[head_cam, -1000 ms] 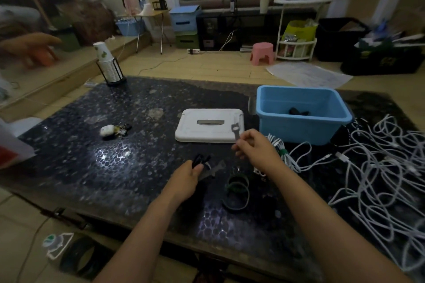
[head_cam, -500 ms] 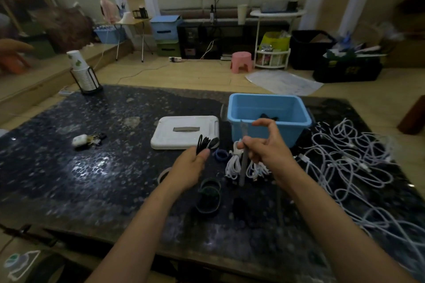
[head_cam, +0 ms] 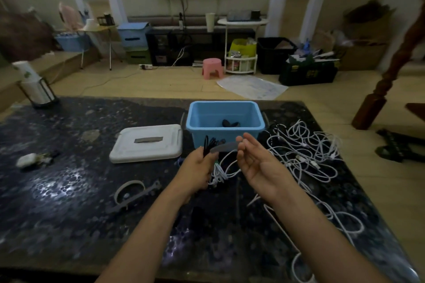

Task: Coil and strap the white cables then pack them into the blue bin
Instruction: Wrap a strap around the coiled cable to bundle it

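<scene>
Left hand (head_cam: pixel 199 167) gripped a coiled white cable (head_cam: pixel 221 173) plus black straps, right hand (head_cam: pixel 257 163) pinched a grey strap (head_cam: pixel 224 146) end in front of the blue bin (head_cam: pixel 224 122); the coil could spring loose if the strap slipped before cinching.

No text, label, brand or number could be read anywhere. The sheet (head_cam: pixel 251 87) on the floor past the far edge of the table (head_cam: pixel 69 190) carried faint printing, and the black crate (head_cam: pixel 308 73) had yellowish marks, but both were too blurred.
</scene>
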`<state>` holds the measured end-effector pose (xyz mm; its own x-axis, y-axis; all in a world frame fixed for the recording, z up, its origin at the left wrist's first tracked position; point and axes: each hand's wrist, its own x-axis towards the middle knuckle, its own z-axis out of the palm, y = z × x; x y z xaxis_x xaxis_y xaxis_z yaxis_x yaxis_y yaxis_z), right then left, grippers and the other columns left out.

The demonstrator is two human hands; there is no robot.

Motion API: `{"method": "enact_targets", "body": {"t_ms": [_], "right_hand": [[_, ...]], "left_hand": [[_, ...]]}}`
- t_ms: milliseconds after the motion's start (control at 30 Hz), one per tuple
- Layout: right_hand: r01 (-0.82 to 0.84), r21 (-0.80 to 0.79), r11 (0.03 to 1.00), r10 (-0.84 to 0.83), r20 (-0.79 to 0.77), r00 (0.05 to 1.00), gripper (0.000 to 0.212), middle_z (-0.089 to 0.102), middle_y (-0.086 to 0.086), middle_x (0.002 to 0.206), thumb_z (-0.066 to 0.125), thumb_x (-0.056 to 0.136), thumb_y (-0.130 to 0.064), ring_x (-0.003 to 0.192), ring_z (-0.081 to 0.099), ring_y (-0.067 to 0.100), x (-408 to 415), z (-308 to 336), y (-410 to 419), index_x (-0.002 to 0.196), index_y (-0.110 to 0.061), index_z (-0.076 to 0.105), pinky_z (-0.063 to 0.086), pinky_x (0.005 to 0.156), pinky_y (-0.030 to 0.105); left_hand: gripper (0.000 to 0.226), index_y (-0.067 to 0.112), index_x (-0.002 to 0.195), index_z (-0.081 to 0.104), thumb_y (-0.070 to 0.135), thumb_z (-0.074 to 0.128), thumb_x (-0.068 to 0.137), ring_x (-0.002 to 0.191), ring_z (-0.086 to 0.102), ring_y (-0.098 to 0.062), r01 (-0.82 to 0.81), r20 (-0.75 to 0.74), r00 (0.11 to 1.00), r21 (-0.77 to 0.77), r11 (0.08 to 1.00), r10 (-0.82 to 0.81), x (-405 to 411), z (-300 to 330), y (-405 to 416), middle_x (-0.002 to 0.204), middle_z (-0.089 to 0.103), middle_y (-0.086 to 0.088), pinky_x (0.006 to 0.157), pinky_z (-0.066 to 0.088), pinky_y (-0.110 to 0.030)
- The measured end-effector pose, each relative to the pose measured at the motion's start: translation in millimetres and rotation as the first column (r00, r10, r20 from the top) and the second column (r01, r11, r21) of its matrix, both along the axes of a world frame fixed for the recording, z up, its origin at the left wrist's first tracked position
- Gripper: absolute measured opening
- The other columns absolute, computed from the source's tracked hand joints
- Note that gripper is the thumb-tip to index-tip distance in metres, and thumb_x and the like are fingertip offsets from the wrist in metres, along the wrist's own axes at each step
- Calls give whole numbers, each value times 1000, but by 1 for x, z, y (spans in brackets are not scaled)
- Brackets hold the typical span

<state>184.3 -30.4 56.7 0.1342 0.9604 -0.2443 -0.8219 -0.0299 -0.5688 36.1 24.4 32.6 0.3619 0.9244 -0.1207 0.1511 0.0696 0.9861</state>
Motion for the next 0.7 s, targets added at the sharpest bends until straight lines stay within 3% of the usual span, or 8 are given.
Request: {"method": "enact_targets", "body": {"t_ms": [167, 267, 333, 500, 600, 700], "right_hand": [[41, -72, 997, -40, 21, 999, 16, 75, 8, 82, 60, 91, 4, 69, 73, 11, -5, -11, -2, 100, -9, 60, 59, 61, 19], [79, -87, 993, -75, 48, 996, 16, 74, 8, 82, 63, 90, 4, 69, 73, 12, -4, -13, -2, 100, -9, 61, 59, 60, 18], [85, -87, 993, -79, 70, 994, 17, 75, 7, 84, 65, 89, 2, 70, 73, 11, -3, -13, -2, 101, -10, 62, 59, 60, 19], [34, -107, 994, -9, 230, 973, 21, 75, 2, 89, 68, 90, -7, 70, 71, 10, -7, -17, -5, 110, -14, 64, 56, 58, 19], [-22, -159, 987, 97, 480, 872, 21, 74, -3, 85, 70, 91, -16, 64, 66, 8, -7, -17, -7, 112, -18, 67, 51, 54, 19], [-79, -187, 979, 190, 705, 683, 15, 72, -3, 78, 71, 91, -19, 56, 60, 7, -4, -18, -7, 106, -17, 70, 47, 52, 20]], "left_hand": [[7, 16, 100, 61, 23, 57, 100, 36, 36, 0, 48, -45, 998, 110, 993, -43, 11, 8, -6, 43, 44, 12, 39, 30, -18], [14, 20, 107, 64, 19, 67, 93, 43, 43, 3, 138, -69, 990, 180, 974, -127, 11, 14, -11, 53, 54, 19, 43, 33, -14], [15, 22, 107, 64, 24, 68, 93, 43, 39, -3, 162, -28, 987, 132, 978, -159, 11, 16, -12, 52, 51, 14, 41, 29, -21], [22, 14, 95, 54, 32, 46, 104, 40, 27, -3, 102, 74, 992, 46, 994, -105, 11, 15, -12, 54, 32, 6, 38, 24, -17], [25, 11, 93, 56, 31, 45, 104, 39, 27, -3, 51, 101, 993, 45, 998, -55, 6, 17, -8, 55, 32, 5, 36, 24, -16], [24, 5, 110, 59, 26, 48, 104, 39, 31, -2, 45, 69, 996, 59, 997, -49, 0, 18, -6, 52, 37, 10, 37, 25, -15]]}}
